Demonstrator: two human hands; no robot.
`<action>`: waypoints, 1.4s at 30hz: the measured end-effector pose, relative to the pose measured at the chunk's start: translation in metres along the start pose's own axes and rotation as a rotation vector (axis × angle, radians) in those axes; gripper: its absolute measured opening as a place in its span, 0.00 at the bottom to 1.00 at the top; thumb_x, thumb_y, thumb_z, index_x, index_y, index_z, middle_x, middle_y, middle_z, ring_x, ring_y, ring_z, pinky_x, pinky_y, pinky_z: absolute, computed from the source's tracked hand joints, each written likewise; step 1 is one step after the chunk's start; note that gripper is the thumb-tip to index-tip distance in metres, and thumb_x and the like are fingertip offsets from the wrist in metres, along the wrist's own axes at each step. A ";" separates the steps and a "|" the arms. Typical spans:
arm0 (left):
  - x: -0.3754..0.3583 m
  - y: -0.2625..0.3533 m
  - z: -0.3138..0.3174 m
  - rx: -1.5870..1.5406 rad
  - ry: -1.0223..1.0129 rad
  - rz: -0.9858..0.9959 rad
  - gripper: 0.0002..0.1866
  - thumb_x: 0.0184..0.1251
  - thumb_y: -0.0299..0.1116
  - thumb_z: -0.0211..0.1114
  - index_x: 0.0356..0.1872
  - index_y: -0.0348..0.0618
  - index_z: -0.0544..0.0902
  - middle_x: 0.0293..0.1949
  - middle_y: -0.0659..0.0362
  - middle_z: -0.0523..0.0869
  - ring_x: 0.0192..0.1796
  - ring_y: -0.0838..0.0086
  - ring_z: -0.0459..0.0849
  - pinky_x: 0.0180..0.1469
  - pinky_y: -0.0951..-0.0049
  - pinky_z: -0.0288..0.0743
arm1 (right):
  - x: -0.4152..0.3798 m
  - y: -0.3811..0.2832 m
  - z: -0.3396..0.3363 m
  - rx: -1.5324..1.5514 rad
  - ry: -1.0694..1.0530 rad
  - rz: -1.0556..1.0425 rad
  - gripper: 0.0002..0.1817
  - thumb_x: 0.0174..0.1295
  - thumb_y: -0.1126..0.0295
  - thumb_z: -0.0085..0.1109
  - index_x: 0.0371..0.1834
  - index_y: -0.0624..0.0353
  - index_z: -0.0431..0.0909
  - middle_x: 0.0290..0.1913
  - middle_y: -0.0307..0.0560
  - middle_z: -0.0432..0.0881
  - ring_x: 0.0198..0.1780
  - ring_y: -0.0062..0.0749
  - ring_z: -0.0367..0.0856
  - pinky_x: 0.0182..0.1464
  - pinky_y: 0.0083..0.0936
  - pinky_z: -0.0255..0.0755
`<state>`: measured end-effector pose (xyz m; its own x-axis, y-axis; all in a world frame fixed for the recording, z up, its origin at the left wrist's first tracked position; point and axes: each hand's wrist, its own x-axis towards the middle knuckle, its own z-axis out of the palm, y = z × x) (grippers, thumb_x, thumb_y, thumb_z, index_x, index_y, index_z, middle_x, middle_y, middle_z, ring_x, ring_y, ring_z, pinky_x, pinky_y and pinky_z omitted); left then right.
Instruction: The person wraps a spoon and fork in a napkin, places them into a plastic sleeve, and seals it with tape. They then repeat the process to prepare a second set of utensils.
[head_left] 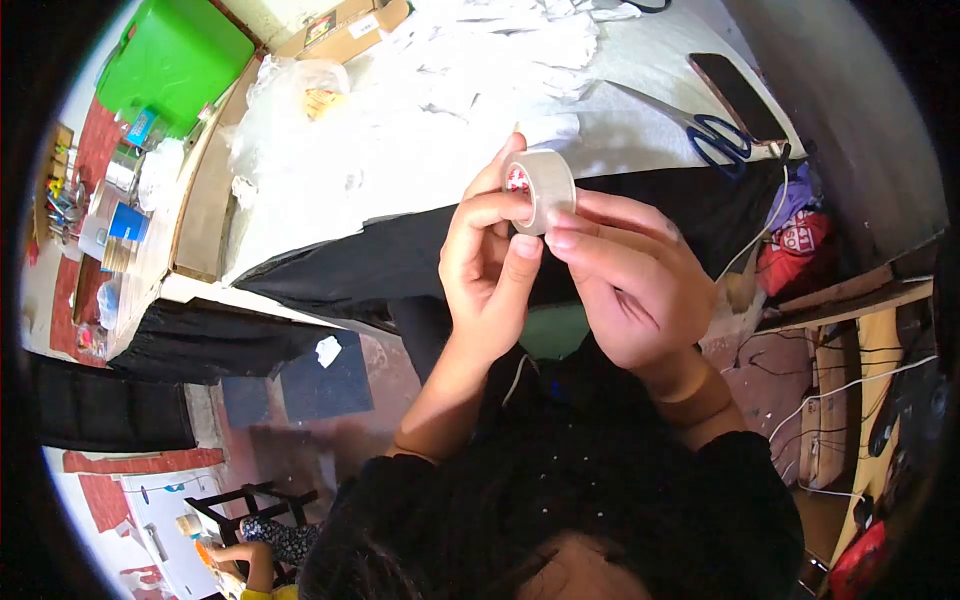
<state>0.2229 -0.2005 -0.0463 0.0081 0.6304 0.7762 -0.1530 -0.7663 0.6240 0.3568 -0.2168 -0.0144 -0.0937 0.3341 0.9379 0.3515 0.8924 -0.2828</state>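
In front of my chest, a roll of clear tape [554, 183] is held up on its edge, with red print showing inside its core. My left hand [482, 255] grips the roll from the left, with a finger in the core and the thumb at its lower edge. From the right, my right hand [640, 280] has its thumb and fingertips pinched together against the roll's lower right side. Whether a loose tape end is between those fingertips is too small to tell. Beyond the hands, scissors [700, 130] with dark blue handles lie on the white-covered table [400, 185].
A phone [738, 98] rests at the table's right edge beside a white cable. White crumpled material [480, 60] and a plastic bag [300, 95] cover the far side. A green container [180, 60] stands at left. Another person's arm [255, 562] shows at lower left.
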 end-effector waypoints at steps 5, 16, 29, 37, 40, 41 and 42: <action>-0.004 0.003 0.001 -0.065 -0.012 -0.030 0.10 0.68 0.29 0.55 0.45 0.34 0.72 0.64 0.36 0.64 0.71 0.54 0.58 0.67 0.58 0.53 | -0.005 0.001 -0.003 0.055 -0.023 -0.013 0.13 0.48 0.81 0.64 0.39 0.60 0.81 0.41 0.42 0.84 0.43 0.37 0.82 0.46 0.25 0.77; -0.010 0.017 0.018 -0.298 0.017 -0.221 0.13 0.73 0.37 0.49 0.44 0.36 0.72 0.65 0.39 0.64 0.67 0.63 0.64 0.65 0.63 0.57 | -0.007 0.010 -0.002 0.213 0.127 0.225 0.21 0.48 0.78 0.65 0.48 0.64 0.74 0.47 0.49 0.76 0.48 0.37 0.73 0.49 0.28 0.68; -0.006 0.014 0.014 -0.208 -0.104 -0.109 0.08 0.67 0.24 0.52 0.43 0.29 0.73 0.63 0.43 0.62 0.53 0.71 0.74 0.56 0.71 0.67 | -0.009 0.019 0.002 0.255 0.165 0.273 0.16 0.46 0.85 0.62 0.41 0.61 0.80 0.39 0.45 0.81 0.35 0.30 0.78 0.37 0.21 0.71; -0.006 0.024 0.011 -0.206 -0.081 -0.184 0.06 0.62 0.23 0.58 0.38 0.33 0.72 0.60 0.45 0.67 0.53 0.73 0.73 0.57 0.71 0.65 | 0.001 0.012 -0.003 -0.044 0.075 0.027 0.19 0.43 0.85 0.65 0.40 0.55 0.81 0.37 0.42 0.80 0.35 0.35 0.80 0.41 0.25 0.75; -0.005 0.025 0.007 -0.220 -0.084 -0.208 0.07 0.61 0.24 0.60 0.36 0.34 0.72 0.60 0.47 0.68 0.52 0.73 0.73 0.56 0.72 0.65 | 0.001 0.010 -0.003 -0.011 0.036 -0.042 0.20 0.42 0.85 0.65 0.40 0.54 0.81 0.38 0.43 0.79 0.37 0.36 0.80 0.42 0.26 0.76; -0.004 0.026 0.005 -0.218 -0.099 -0.196 0.08 0.60 0.25 0.62 0.35 0.34 0.73 0.59 0.47 0.69 0.52 0.73 0.73 0.55 0.73 0.65 | 0.000 0.009 -0.002 -0.008 0.023 -0.053 0.20 0.42 0.85 0.65 0.40 0.55 0.81 0.38 0.43 0.79 0.38 0.36 0.80 0.42 0.26 0.76; -0.004 0.027 0.004 -0.216 -0.114 -0.185 0.09 0.59 0.26 0.64 0.34 0.34 0.73 0.59 0.47 0.69 0.51 0.73 0.73 0.55 0.73 0.65 | 0.000 0.008 -0.002 -0.006 0.010 -0.064 0.20 0.41 0.85 0.66 0.41 0.55 0.80 0.38 0.43 0.79 0.38 0.36 0.80 0.42 0.26 0.76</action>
<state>0.2222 -0.2244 -0.0318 0.1648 0.7294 0.6639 -0.3451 -0.5879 0.7316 0.3615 -0.2100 -0.0160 -0.1069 0.2735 0.9559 0.3508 0.9100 -0.2211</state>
